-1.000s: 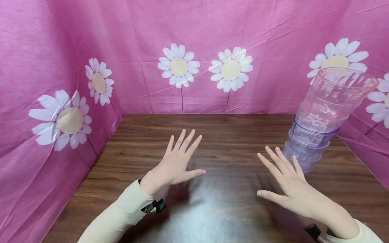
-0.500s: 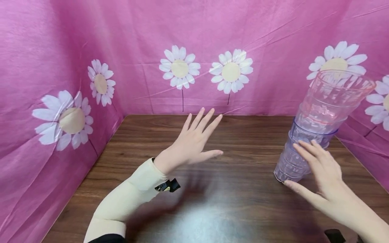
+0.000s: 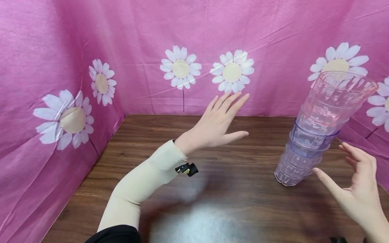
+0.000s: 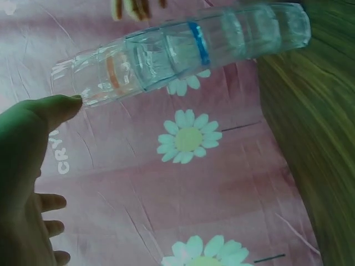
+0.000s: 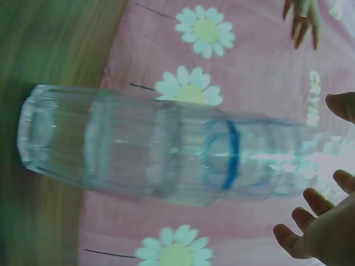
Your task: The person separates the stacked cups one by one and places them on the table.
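Observation:
A tall stack of nested see-through cups [image 3: 307, 148] stands on the right side of the wooden table. Its top cup has a pink rim, and a blue rim circles the middle. My right hand [image 3: 357, 187] is beside the stack's right, thumb and fingers spread apart and softly bent, with a small gap to the cups. Over the table's middle, my left hand [image 3: 214, 126] hovers with straight fingers, left of the stack and holding nothing. The left wrist view shows the cup stack [image 4: 183, 50] past my left thumb; the right wrist view shows the cups [image 5: 133, 144] blurred.
The brown wood-grain table [image 3: 170, 135] reaches back to a pink cloth [image 3: 136, 40] printed with white daisies, which hangs behind it and along both sides. A small black device [image 3: 186, 168] is strapped at my left wrist.
My left hand has moved right and farther back. The right hand has moved right, from in front of the cups to their right side. The stack's base has shifted slightly nearer and left.

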